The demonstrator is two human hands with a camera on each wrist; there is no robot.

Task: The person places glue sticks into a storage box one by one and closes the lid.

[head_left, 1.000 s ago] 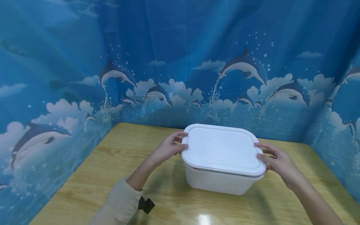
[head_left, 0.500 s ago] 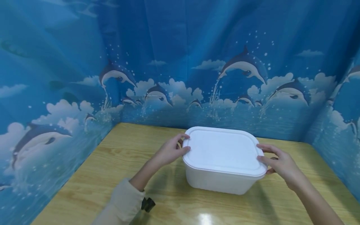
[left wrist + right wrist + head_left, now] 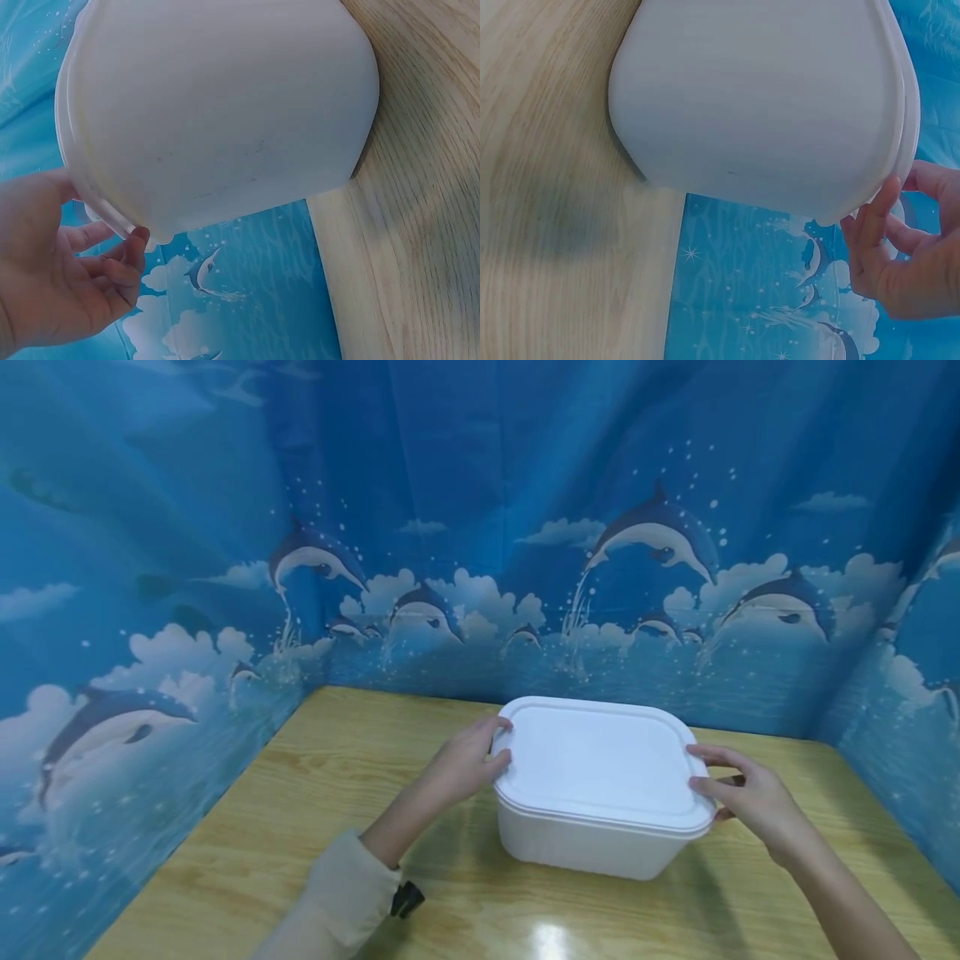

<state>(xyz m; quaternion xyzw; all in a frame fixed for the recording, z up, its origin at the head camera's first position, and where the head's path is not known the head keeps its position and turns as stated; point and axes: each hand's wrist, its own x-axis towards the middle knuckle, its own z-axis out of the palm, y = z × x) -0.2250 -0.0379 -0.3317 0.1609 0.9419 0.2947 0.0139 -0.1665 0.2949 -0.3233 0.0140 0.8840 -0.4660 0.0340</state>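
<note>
A white rectangular plastic box stands on the wooden table, with a white lid lying flat on its rim. My left hand grips the lid's left end, thumb on top and fingers at the rim. At the lid's right end my right hand grips the same way. In the left wrist view the fingertips of the left hand touch the rim of the box. The right wrist view shows the right hand curled at the rim of the box.
Blue dolphin-print curtains close off the table at the back and on both sides. Bare wood lies to the left of the box and in front of it. A black wrist strap clip sits by my left sleeve.
The lid, held slightly raised a second ago with a gap along the near edge, has come down flat onto the box. Both hands kept their hold at its ends.
</note>
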